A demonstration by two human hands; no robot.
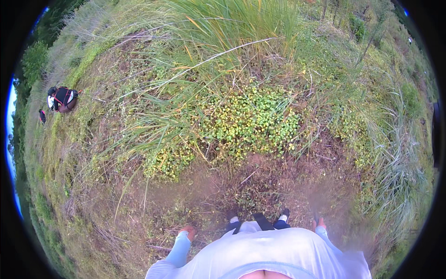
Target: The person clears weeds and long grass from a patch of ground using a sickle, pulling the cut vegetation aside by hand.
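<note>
My left hand (pixel 189 232) hangs low beside my body, below a light blue sleeve, over dry ground cover; its fingers are too small to read and I see no object in it. On the other side, my right hand (pixel 319 223) is near my hip, with a thin dark tool (pixel 315 213) pointing away from it; a blurred patch hides most of that tool. In front of my feet lies reddish soil with dry stems (pixel 249 176). Beyond it grows a low patch of yellow-green leafy plants (pixel 254 118).
Tall grass (pixel 240 24) rises ahead, with a long dry stalk (pixel 216 57) leaning across. A person with a red-strapped harness (pixel 64 97) crouches far left; another dark figure (pixel 42 116) is beyond. Long grey-green grass (pixel 400 174) stands at the right.
</note>
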